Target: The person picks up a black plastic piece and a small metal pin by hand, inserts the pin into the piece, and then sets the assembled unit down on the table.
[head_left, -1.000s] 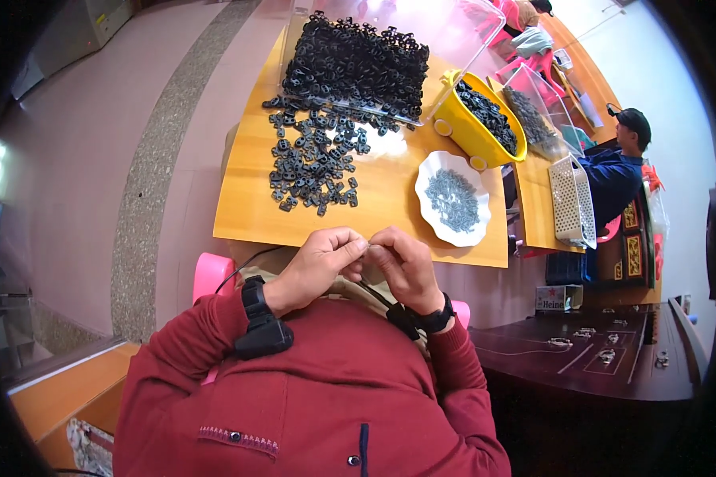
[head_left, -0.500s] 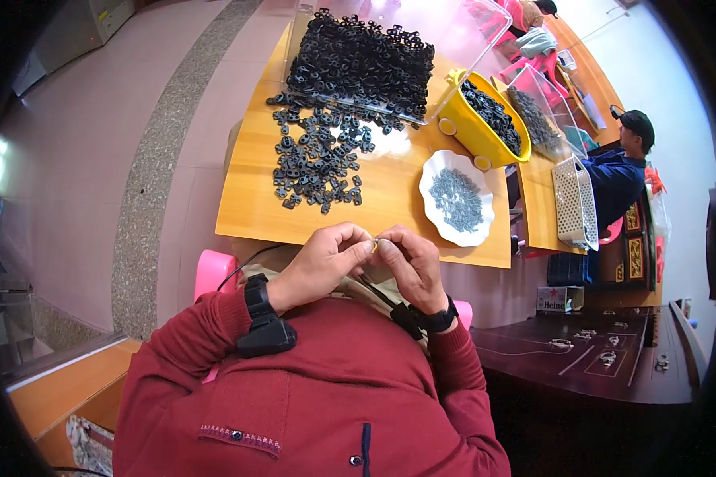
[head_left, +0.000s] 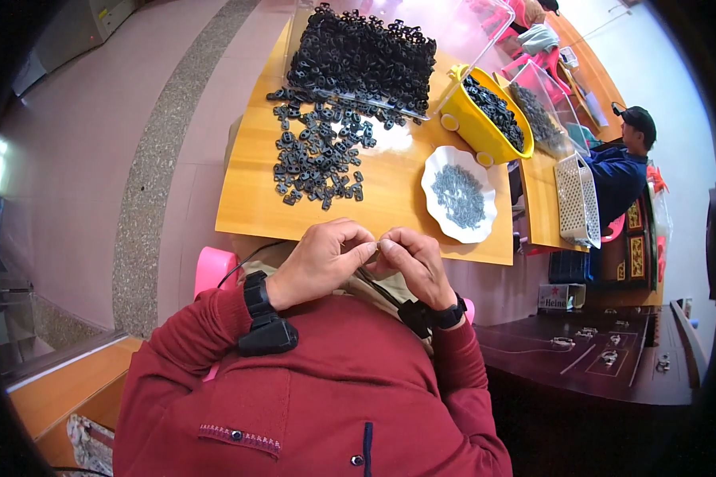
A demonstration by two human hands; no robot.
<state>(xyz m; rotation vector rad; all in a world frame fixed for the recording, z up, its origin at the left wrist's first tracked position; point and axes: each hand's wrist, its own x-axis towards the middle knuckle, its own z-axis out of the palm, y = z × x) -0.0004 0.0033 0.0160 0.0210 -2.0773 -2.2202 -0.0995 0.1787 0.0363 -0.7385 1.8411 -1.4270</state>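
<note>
Both hands meet just off the table's near edge, fingertips almost touching. My left hand [head_left: 326, 258] is closed, thumb and forefinger pinched together. My right hand [head_left: 416, 262] pinches from the other side, its thumb against the bent forefinger. Whatever sits between the fingertips is too small and too covered to name. Beyond my hands, small black plastic pieces with holes [head_left: 318, 163] lie scattered on the wooden table [head_left: 250, 199]. To the right of them, a white scalloped plate [head_left: 435, 208] holds a heap of small grey, shiny parts [head_left: 458, 195].
A clear bin [head_left: 473, 56] heaped with more black pieces [head_left: 362, 63] stands at the back. Beside it is a yellow tub on wheels [head_left: 463, 119] holding black parts. A white perforated basket [head_left: 577, 203] stands farther right, near a seated person in dark blue [head_left: 612, 179].
The yellowish glimpse between my fingertips is now mostly covered. My right hand has shifted slightly to the right; the pinch of both hands stays in nearly the same place.
</note>
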